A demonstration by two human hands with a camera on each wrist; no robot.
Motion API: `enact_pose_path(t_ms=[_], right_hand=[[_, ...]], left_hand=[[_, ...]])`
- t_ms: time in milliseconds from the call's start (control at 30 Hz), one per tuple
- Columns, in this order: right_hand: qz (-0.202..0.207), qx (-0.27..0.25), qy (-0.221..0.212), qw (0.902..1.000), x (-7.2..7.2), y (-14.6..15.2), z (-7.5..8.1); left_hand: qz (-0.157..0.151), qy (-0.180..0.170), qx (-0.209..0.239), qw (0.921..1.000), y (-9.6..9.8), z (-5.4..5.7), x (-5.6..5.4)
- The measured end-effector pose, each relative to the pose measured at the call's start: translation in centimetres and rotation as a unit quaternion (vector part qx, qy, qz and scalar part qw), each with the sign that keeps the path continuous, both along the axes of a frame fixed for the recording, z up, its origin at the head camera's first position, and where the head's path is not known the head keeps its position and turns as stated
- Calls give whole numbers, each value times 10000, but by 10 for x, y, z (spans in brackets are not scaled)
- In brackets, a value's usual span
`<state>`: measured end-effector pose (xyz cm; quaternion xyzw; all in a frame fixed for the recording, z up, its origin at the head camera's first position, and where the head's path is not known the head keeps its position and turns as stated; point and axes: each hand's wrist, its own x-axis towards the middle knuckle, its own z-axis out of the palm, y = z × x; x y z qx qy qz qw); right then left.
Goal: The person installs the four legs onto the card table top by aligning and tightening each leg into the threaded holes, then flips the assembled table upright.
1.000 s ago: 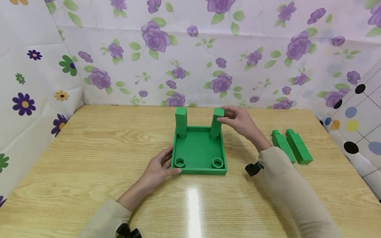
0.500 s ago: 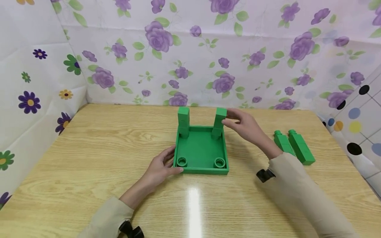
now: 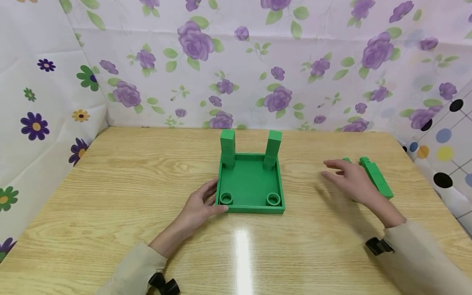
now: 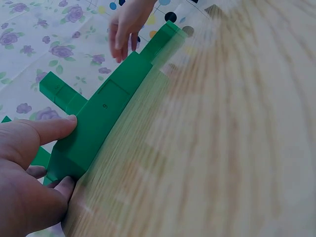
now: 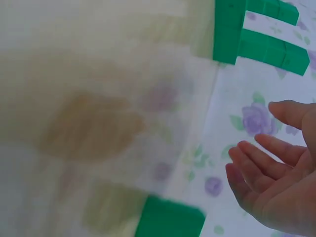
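Note:
A square green tray-like base [image 3: 250,180] lies on the table, two square posts standing in its far corners, the left post [image 3: 228,143] and the right post [image 3: 273,143]. Round sockets fill its near corners, such as the right socket [image 3: 273,199]. My left hand [image 3: 197,209] grips the base's near left corner, thumb on the front wall and fingers along the side. Relaxed and holding nothing, my right hand [image 3: 352,180] hovers at the right beside a lying green post [image 3: 377,178] with a round peg. It mostly covers a second lying post [image 3: 346,159].
The wooden table [image 3: 147,172] meets a flowered cloth [image 3: 155,82] at the back. Patterned sheets hang at both sides, with purple flowers on the left sheet [image 3: 35,127] and coloured dots on the right sheet [image 3: 444,151].
My right hand has left the far right post and moved right, over the lying posts. Both posts in the base remain standing. My left hand keeps its hold on the corner.

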<state>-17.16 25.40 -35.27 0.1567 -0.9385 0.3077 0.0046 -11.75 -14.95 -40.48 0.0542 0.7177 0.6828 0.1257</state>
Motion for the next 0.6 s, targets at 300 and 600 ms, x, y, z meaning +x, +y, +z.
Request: enact_pose_path(t_ms=[300, 600], right_hand=[[-678, 300, 337, 9967, 25, 38, -10], [-1188, 733, -248, 9899, 34, 61, -11]], left_hand=[[17, 12, -22, 10000, 1, 1, 0], [44, -51, -12, 10000, 1, 0, 0]])
